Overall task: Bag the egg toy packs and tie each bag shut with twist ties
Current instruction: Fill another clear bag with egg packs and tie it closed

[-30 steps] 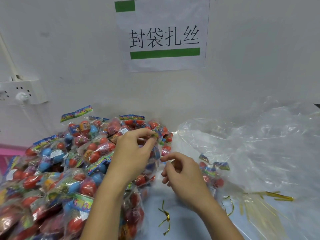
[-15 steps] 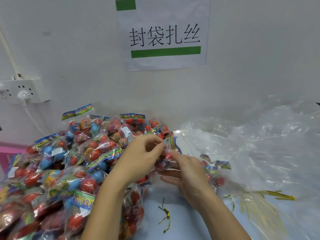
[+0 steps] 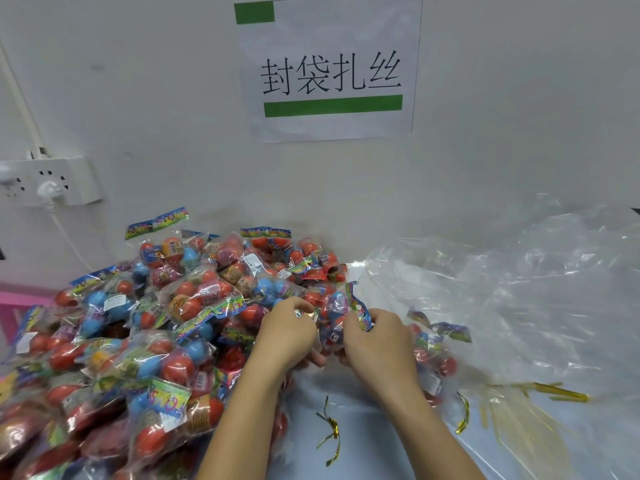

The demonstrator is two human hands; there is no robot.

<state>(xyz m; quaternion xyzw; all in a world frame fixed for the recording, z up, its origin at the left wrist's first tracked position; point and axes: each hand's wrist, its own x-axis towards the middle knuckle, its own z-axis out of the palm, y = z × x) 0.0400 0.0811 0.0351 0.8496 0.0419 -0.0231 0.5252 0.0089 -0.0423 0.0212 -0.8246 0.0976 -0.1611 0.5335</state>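
- Egg toy pack [image 3: 334, 327]: one clear pack of red and blue eggs with a printed header card, held up between both hands just in front of the heap, above the table edge of the clear bag.
- Left hand [image 3: 287, 332]: fingers curled round the pack's left side, thumb and forefinger pinching crinkled film at its top.
- Right hand [image 3: 377, 336]: fingers curled round the pack's right side, pinching the header card.
- Heap of egg toy packs [image 3: 138, 323]: large pile at left against the wall, not yet bagged; judged the bulk of the work remaining.
- Large clear bag [image 3: 502, 289]: lies open and crumpled at right; a few packs [image 3: 436, 348] show through its film just beside the right hand. Judged early in filling; not tied.
- Twist ties, gold: one bent loose tie [image 3: 330, 431] on the table between the forearms, another [image 3: 463, 415] at the bag's edge, a straight bundle [image 3: 540, 391] further right. None applied to any bag that can be seen.
- Table [image 3: 374, 427]: pale blue surface.
- Surroundings: wall sign [image 3: 330, 67] with black characters and green bars; wall socket [image 3: 48, 183] with white plug at left; pink edge [image 3: 14, 299] at far left.
- Obstruction: heap crowds the left forearm; loose film of the bag lies over the tie bundle.
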